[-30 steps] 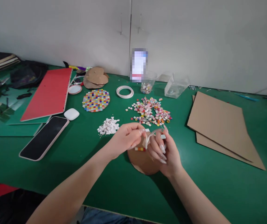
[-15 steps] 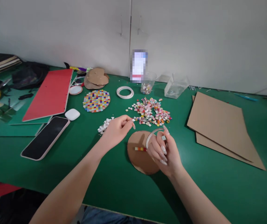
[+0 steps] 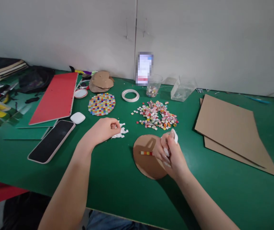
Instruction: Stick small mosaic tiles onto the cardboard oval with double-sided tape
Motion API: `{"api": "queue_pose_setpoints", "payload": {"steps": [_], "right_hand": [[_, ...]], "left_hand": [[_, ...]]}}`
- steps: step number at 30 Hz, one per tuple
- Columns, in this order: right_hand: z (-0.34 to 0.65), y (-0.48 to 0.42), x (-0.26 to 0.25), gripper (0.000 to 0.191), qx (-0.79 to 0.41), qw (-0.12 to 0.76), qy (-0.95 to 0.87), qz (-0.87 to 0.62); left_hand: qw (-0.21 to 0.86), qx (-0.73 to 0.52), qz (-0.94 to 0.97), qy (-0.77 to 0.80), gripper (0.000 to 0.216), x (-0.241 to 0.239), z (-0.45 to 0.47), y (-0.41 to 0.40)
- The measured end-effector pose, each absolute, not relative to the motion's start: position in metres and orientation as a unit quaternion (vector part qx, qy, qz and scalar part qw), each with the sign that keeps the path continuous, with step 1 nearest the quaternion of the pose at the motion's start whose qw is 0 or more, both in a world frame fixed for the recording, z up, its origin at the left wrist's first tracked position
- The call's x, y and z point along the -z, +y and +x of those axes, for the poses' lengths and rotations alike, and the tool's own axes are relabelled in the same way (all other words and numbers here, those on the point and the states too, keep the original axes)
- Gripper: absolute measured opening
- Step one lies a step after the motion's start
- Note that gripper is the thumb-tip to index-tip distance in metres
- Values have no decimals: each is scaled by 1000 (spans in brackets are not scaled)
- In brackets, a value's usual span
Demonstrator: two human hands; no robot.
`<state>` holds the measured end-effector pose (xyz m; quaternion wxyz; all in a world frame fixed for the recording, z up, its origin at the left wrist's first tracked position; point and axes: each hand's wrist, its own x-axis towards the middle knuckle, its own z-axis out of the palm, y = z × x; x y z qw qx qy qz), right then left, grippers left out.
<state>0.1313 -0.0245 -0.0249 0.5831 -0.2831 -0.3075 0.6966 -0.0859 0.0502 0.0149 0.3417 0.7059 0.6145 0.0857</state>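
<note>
Left hand curled at white scraps, grip not discernible; white piece gripped by right hand, nearer cardboard disc, tile row laid roughly parallel to near edge of table.

A hand can pass left of the round brown cardboard disc. Behind it, colourful square tiles obstruct.

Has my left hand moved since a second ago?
Yes, leftward. Judged against the round cardboard disc, your left hand has gone from overlapping its far edge in view to the white scraps left of it.
</note>
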Motion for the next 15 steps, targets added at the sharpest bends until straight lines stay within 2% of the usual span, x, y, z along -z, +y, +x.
{"api": "queue_pose_setpoints", "payload": {"steps": [5, 15], "right_hand": [[132, -25, 25, 46, -673, 578, -315, -338], [132, -25, 31, 43, -692, 570, -307, -320]], "left_hand": [[318, -89, 733, 594, 17, -12, -95, 56], [335, -96, 704, 619, 35, -12, -91, 56]]}}
